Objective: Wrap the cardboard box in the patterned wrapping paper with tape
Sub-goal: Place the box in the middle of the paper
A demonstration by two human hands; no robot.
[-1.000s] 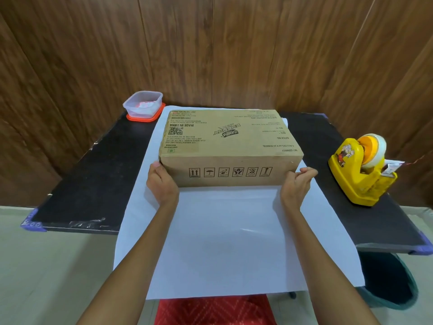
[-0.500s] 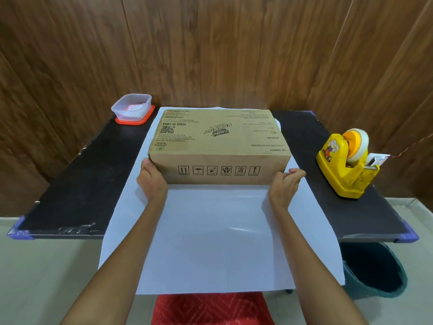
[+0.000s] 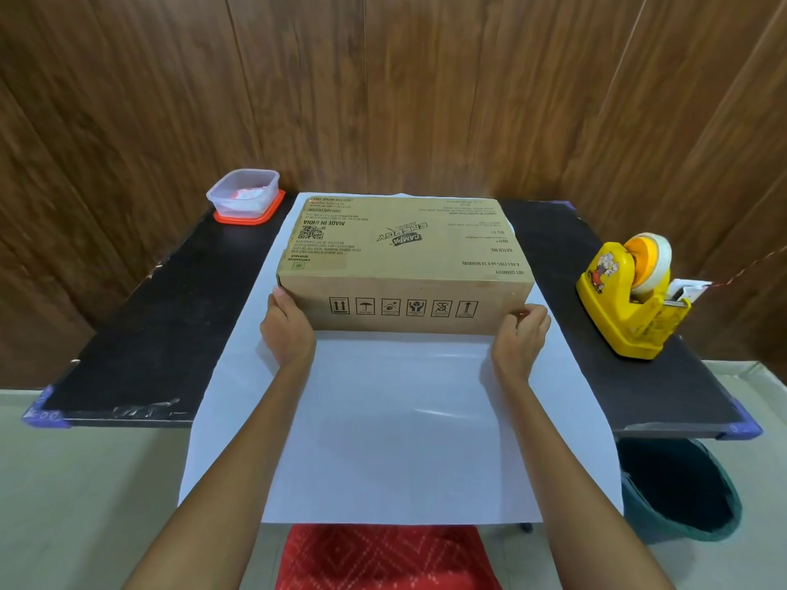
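Your left hand [image 3: 287, 330] and right hand [image 3: 519, 334] grip the cardboard box's [image 3: 404, 257] near corners. It sits on the wrapping paper [image 3: 404, 419], far side of the counter [image 3: 149, 325]. Square it to the sheet edges before folding.

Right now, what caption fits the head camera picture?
Left hand and right hand hold the cardboard box by its near corners on white wrapping paper, tape dispenser alongside.

**Card, paper, plastic, wood**

The box [image 3: 404, 257] is matt brown corrugated card with black print. The paper [image 3: 404, 419] shows its white side, smooth with a faint sheen. The table [image 3: 170, 313] is matt black, scuffed along its near edge. The dispenser [image 3: 617, 308] is glossy yellow plastic. The tub [image 3: 242, 191] is translucent plastic on an orange lid. The wall [image 3: 383, 78] is grained brown wood panelling.
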